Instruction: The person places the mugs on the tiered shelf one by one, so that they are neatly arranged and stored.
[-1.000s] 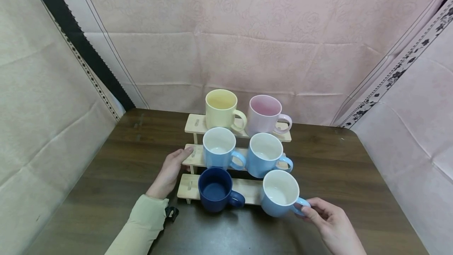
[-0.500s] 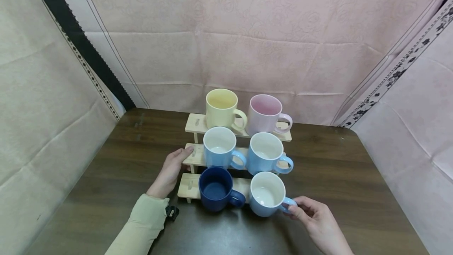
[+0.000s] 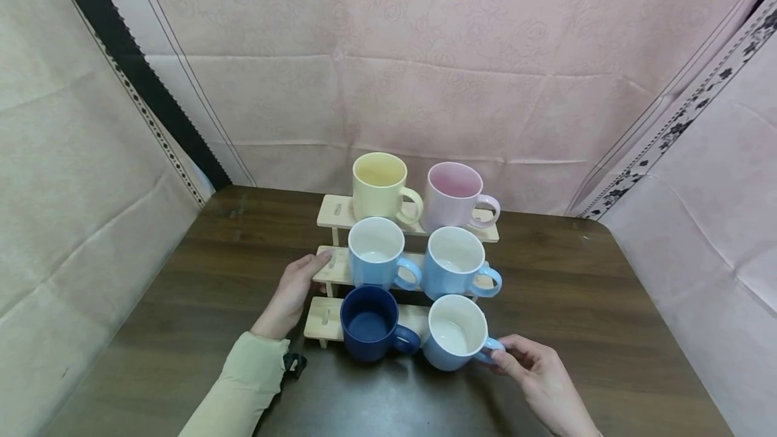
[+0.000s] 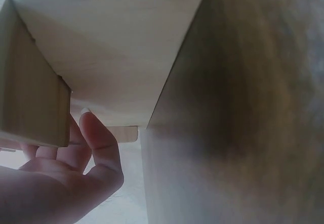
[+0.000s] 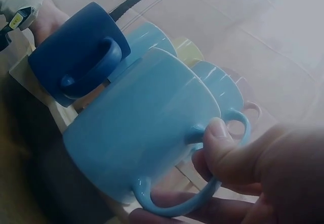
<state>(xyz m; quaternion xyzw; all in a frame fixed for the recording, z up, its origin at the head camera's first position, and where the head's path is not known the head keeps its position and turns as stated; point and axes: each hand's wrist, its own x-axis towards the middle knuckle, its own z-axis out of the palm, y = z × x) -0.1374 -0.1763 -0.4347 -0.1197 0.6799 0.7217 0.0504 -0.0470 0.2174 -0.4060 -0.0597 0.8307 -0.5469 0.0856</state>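
Note:
My right hand (image 3: 537, 373) pinches the handle of a light blue mug (image 3: 443, 355) with a white inside. That mug is upright at the right part of the lowest step of a three-step wooden rack (image 3: 320, 319); whether its base touches the board is hidden. To its left on the same step sits a navy mug (image 3: 364, 332). My left hand (image 3: 293, 292) grips the left end of the middle board, thumb on top. Seen from the left wrist, curled fingers (image 4: 104, 145) reach round the board (image 4: 35, 87).
Two more light blue mugs, one left (image 3: 369, 274) and one right (image 3: 446, 283), fill the middle step. A yellow mug (image 3: 371, 202) and a lilac mug (image 3: 443, 211) stand on top. Patterned cloth (image 3: 425, 106) hangs behind the brown table (image 3: 243, 261).
The right hand has moved the light blue mug left along the lowest step, closer to the navy mug, with barely any shift in the last half second. The left hand has stayed put.

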